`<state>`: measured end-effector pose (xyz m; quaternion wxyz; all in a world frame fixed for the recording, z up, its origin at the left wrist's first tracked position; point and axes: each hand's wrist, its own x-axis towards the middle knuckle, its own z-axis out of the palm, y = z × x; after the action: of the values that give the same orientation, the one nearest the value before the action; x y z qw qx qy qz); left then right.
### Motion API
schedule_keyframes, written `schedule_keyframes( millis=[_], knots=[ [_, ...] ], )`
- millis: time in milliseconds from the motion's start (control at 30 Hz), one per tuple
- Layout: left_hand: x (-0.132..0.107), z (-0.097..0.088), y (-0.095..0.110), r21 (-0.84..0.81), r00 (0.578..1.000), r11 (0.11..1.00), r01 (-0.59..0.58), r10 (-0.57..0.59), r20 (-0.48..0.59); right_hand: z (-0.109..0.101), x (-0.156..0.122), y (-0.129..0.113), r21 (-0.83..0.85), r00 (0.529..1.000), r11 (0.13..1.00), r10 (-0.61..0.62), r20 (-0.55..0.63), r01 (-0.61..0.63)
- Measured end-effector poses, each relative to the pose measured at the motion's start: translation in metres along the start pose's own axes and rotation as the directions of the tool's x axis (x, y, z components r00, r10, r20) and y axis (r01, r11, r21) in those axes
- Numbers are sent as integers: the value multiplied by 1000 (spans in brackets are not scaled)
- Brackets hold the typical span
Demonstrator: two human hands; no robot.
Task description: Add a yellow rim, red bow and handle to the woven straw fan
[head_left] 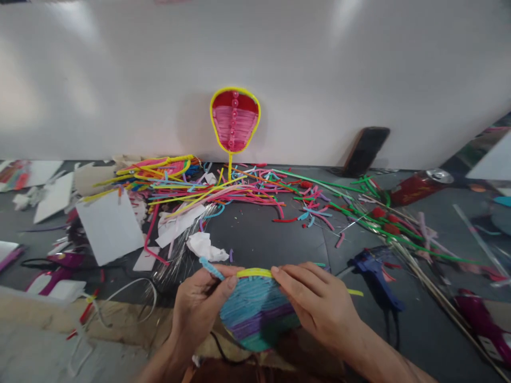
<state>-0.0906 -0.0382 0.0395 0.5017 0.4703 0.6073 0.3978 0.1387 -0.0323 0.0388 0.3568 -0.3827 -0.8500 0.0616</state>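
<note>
A flat oval piece [255, 316] covered in blue, purple and teal pipe-cleaner rows sits between both hands near the table's front edge. My left hand [197, 308] grips its left side, thumb on the face, with a light-blue pipe cleaner end [211, 268] sticking up from the fingers. My right hand [315, 303] presses a yellow pipe cleaner [255, 273] along the piece's top rim; the yellow tail [355, 292] pokes out to the right.
A finished red-and-pink piece with yellow rim [235, 121] leans on the white wall. Loose coloured pipe cleaners [223, 189] litter the dark table. A blue glue gun [377, 276] lies right, a red can [419, 187] and a phone [365, 150] farther back, white cards [108, 226] left.
</note>
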Motion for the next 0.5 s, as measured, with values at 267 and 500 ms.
schedule_keyframes(
  millis=[267, 500],
  knots=[
    [8, -1, -9, -155, 996, 987, 48, -58, -65, 8, -24, 2, -12, 995, 996, 85, -51, -86],
    [15, -4, -11, -369, 990, 923, 107, -134, -49, 11, -39, 1, 59, 989, 994, 95, -109, -89]
  ],
)
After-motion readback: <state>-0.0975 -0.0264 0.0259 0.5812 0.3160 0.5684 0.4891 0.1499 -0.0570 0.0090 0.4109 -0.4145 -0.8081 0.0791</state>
